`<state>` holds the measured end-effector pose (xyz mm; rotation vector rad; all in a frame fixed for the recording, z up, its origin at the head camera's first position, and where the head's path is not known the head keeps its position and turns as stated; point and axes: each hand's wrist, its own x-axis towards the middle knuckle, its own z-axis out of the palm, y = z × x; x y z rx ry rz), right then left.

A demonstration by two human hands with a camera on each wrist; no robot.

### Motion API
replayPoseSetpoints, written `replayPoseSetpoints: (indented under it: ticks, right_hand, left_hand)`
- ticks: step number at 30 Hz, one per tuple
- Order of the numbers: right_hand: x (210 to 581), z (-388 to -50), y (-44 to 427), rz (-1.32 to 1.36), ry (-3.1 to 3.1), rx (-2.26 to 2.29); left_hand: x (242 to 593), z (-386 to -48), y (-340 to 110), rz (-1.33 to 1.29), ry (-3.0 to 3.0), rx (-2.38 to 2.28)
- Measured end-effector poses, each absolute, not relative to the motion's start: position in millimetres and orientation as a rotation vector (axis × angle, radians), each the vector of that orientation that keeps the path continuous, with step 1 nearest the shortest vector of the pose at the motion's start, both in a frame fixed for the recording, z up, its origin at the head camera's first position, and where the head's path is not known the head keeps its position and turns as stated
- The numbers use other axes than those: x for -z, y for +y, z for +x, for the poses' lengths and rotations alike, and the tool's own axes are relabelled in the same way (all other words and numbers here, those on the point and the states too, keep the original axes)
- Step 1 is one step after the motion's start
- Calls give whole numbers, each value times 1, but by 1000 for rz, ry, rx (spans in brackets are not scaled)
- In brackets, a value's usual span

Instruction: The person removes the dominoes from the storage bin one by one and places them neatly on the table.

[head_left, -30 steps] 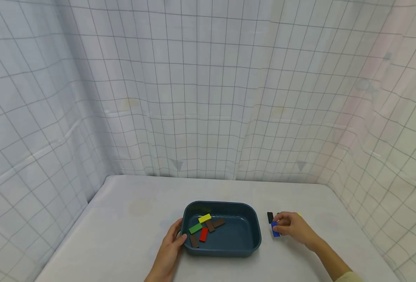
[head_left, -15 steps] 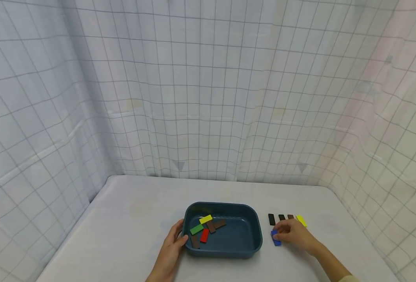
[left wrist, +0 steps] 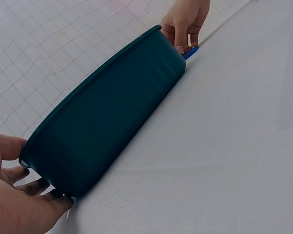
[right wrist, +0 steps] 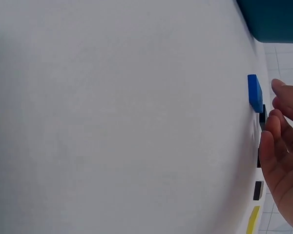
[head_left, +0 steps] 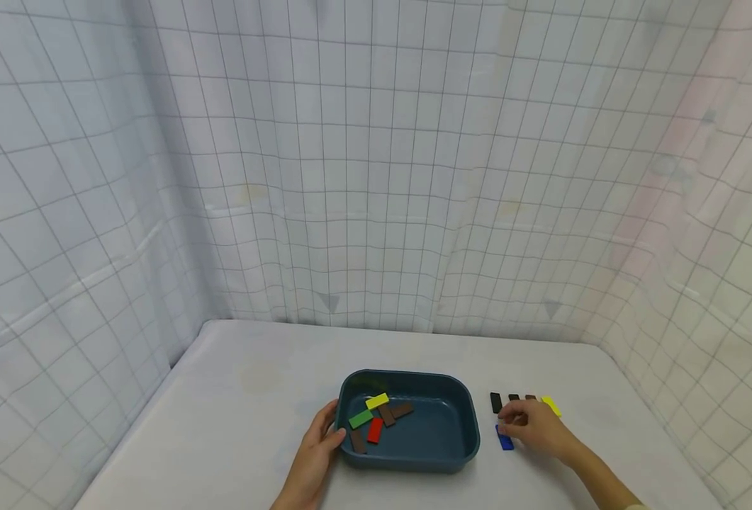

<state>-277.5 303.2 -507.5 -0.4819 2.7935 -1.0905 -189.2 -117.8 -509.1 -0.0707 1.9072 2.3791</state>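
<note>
My left hand (head_left: 312, 457) (left wrist: 19, 195) grips the left wall of a dark teal bin (head_left: 407, 464) (left wrist: 107, 107), thumb over the rim and fingers outside. To the right of the bin, a blue block (head_left: 505, 440) (right wrist: 254, 92) lies flat on the white table. My right hand (head_left: 538, 428) (right wrist: 285, 151) hovers beside and partly over that block, fingers loosely bent, with a gap between fingertips and block in the right wrist view. Inside the bin's left half lie yellow (head_left: 378, 401), green (head_left: 361, 418), red (head_left: 375, 430) and several brown blocks (head_left: 358, 441).
Behind my right hand, a black block (head_left: 496, 403), two dark blocks partly hidden by the hand, and a yellow block (head_left: 551, 405) form a row on the table (head_left: 254, 382). White gridded curtains (head_left: 376, 212) stand around the back and sides.
The blue block has been drawn nearer to me, away from the black block, and my right hand has let go of it. The left hand keeps its grip on the bin.
</note>
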Motion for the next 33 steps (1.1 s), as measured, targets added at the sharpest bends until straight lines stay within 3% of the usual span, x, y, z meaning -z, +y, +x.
replayPoseSetpoints:
  ticks: [20,33]
  right_hand:
    - [466,-294,235,-959,2840,1318]
    - [476,-307,177,-1131,2680,1248]
  left_hand:
    - [507,-187,-117,-104,1918,-2375]
    - [506,-186,-117,-108,1939,-2358]
